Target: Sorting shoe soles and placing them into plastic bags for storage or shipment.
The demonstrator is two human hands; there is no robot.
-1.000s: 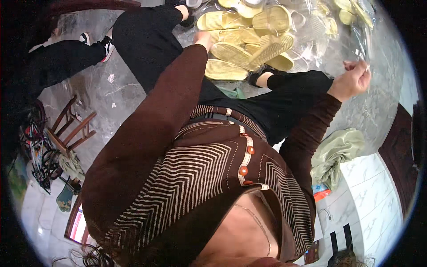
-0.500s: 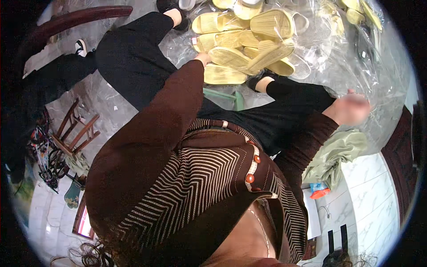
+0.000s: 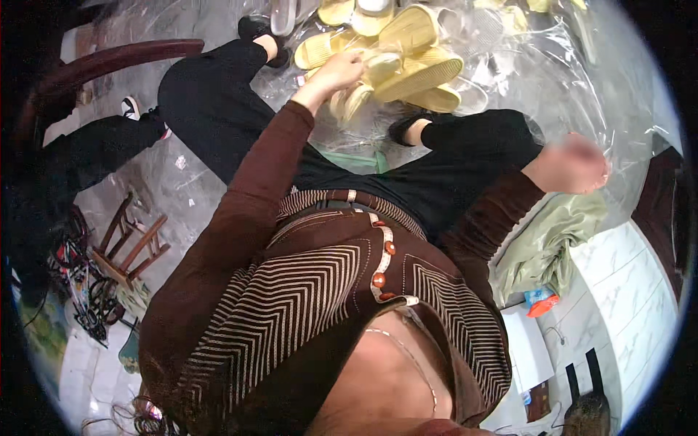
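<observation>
My left hand [image 3: 340, 73] reaches into a pile of yellow slippers, its fingers closed at the end of one yellow slipper [image 3: 382, 67]. Just below the hand, another yellow slipper [image 3: 352, 103] stands tilted. A ribbed yellow slipper [image 3: 420, 74] lies to the right, overlapping others. My right hand [image 3: 573, 164] is off to the right beyond my knee, beside clear plastic sheeting [image 3: 552, 94]. That hand is smeared, so its fingers and anything in them cannot be made out.
Grey slippers [image 3: 480, 36] lie among the yellow ones. A green stool [image 3: 356, 161] shows between my legs. Pale green cloth [image 3: 549, 243] lies at my right. To the left stand a small wooden chair [image 3: 131, 243] and a person's dark-trousered leg [image 3: 94, 142].
My left hand has moved up and slightly right with a slipper. The slippers beneath it have shifted and tilted. My right hand has barely moved.
</observation>
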